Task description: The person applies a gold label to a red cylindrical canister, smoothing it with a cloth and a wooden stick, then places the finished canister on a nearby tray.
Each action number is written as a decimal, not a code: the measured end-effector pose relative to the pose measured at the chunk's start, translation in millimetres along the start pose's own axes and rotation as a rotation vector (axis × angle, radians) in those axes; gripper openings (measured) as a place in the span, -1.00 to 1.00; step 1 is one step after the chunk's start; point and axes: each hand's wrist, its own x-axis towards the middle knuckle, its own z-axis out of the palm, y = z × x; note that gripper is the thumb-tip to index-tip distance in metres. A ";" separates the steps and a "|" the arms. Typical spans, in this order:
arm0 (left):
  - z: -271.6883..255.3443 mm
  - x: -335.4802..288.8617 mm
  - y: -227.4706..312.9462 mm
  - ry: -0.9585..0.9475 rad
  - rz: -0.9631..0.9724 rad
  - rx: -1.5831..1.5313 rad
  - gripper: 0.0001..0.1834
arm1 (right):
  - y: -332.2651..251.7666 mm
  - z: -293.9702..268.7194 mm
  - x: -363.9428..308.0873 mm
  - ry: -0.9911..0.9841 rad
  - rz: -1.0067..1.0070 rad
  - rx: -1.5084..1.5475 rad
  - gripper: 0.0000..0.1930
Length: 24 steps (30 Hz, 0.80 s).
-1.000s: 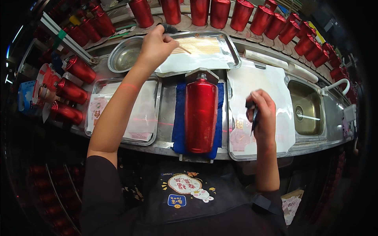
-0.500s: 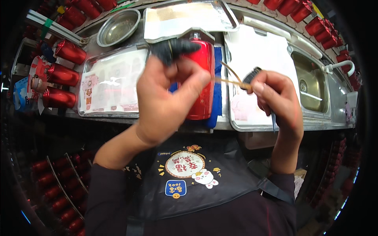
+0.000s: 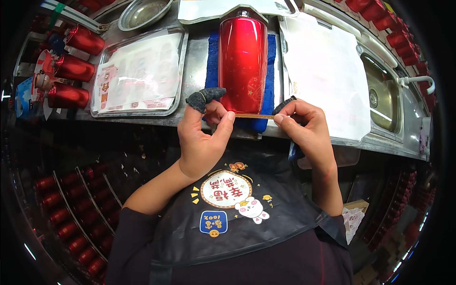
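A glossy red metal cylinder (image 3: 242, 61) with small gold star marks lies on a folded blue cloth (image 3: 213, 71), its neck end away from me. Across its near end runs a thin brownish-gold strip (image 3: 251, 115), pulled straight between my hands. My left hand (image 3: 204, 145) pinches the left end between thumb and a finger; its index finger wears a dark fabric finger cover (image 3: 206, 98) and points along the cylinder's side. On the other side my right hand (image 3: 308, 130) pinches the right end, also with a dark finger cover (image 3: 285, 104). The strip seems to touch the cylinder's near edge.
A metal tray (image 3: 180, 61) with printed transfer sheets is on the left, a white-covered tray (image 3: 327, 80) on the right. Beyond are a steel bowl (image 3: 145, 14) and a sink (image 3: 380, 95) with a white tap (image 3: 420, 80). Red cylinders (image 3: 76, 68) stand at the left.
Both hands have come down toward me to the cylinder's near end. The strip, loose with a free end before, is now taut between them. The view has shifted too.
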 end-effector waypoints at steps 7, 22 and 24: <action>-8.4 2.0 -12.9 -0.003 -0.048 -0.024 -0.49 | 1.4 2.7 -0.5 0.018 0.021 0.023 -0.88; -6.4 10.2 -19.0 -0.108 0.051 0.106 -0.26 | -8.8 1.3 -7.4 0.037 0.028 0.055 -0.89; -5.4 10.8 -19.7 -0.114 0.054 0.093 -0.27 | -6.8 -1.0 -6.7 0.030 0.032 0.060 -0.90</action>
